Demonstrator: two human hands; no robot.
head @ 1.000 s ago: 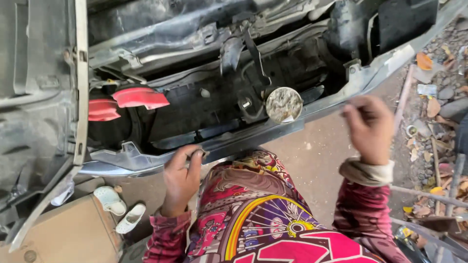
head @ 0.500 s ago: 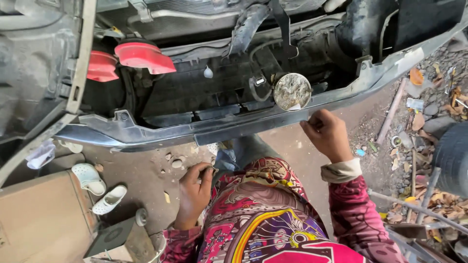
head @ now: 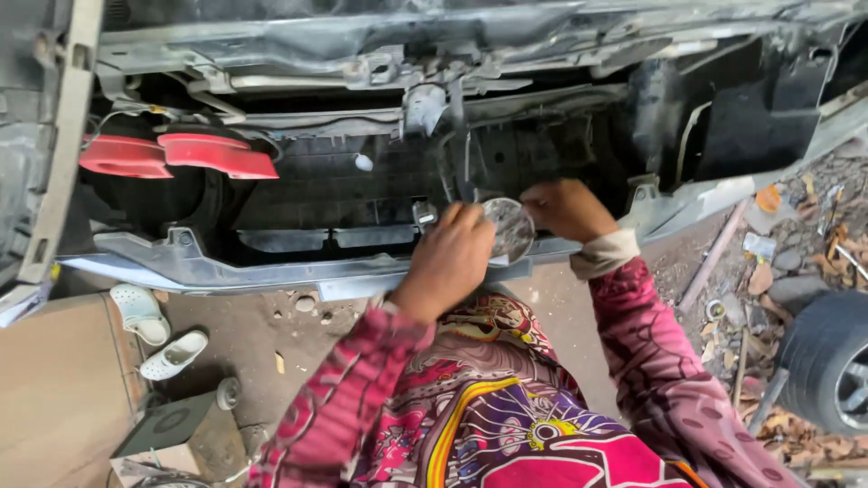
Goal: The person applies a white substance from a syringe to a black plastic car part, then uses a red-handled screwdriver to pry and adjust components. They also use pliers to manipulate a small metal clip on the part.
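I look down into the open front of a car with its bumper off. My left hand (head: 449, 256) reaches in over the lower crossbar (head: 271, 276) and rests against the left rim of a round silvery disc-shaped part (head: 508, 226), fingers curled near a small metal clip (head: 423, 213). My right hand (head: 565, 210) is on the disc's right side, fingers closed around its edge. Both arms wear pink patterned sleeves. The disc's mounting is hidden behind my hands.
Two red curved plastic pieces (head: 176, 154) sit at the left inside the bay, before a dark radiator grid (head: 316, 185). White sandals (head: 154, 330) and a grey box (head: 167, 429) lie on the ground left; a tyre (head: 827, 361), leaves and scrap on the right.
Both hands have risen from below the crossbar to the round silvery part. The left came up from the lap area; the right moved left onto the disc.
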